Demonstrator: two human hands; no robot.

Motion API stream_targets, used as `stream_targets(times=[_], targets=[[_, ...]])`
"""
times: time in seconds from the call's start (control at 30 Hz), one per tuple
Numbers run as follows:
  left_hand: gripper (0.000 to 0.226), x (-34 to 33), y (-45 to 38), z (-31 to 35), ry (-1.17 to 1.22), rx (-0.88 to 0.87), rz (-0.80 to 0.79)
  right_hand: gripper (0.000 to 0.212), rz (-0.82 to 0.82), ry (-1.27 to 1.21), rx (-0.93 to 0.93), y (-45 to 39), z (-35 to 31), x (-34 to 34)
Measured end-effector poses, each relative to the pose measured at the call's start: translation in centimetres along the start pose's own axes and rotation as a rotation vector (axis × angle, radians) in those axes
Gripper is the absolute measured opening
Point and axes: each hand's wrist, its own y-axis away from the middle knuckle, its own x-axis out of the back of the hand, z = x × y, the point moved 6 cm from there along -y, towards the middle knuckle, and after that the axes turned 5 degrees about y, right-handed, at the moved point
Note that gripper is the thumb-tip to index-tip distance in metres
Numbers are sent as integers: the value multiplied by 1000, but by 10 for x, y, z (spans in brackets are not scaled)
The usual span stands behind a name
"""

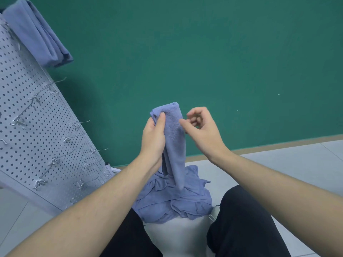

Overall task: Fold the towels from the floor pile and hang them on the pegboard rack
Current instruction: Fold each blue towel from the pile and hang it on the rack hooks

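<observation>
A folded blue towel (175,138) hangs lengthwise in front of me, gripped near its top fold by my left hand (154,138), thumb on the front. My right hand (202,129) hovers just right of the towel with fingers loosely curled, holding nothing; its thumb tip is close to the towel's edge. Below lies the crumpled pile of blue towels (176,197) on the floor between my knees. The grey pegboard rack (33,127) leans at the left with several metal hooks, and folded blue towels (39,34) hang at its top.
A green wall (204,52) stands behind, with a brown baseboard along the pale tiled floor (287,164). My dark-trousered legs (246,219) frame the pile. Bare wire hooks (81,122) stick out from the rack toward me.
</observation>
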Motion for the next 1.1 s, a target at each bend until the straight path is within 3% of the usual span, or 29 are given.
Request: stream_targets(times=[0.13,0.3,0.53,0.73,0.9,1.0,1.1], targets=[[23,0,-7,3,57,44,1,38,-89,94,-87,4,24,-6],[27,-2,-11,10,129,114,55,31,-141,201,-106,15,35,-25],[36,24,-20,25,280,147,190,26,-362,347,-214,19,43,-41],[30,76,-32,25,469,230,300,30,-393,242,-303,16,41,-37],[31,119,-27,5,490,361,364,32,-547,231,-357,4,23,-46],[19,140,-22,-5,285,382,447,28,-592,205,-354,-7,9,-56],[17,145,-19,26,-211,115,433,22,-650,265,-311,-21,-8,-62]])
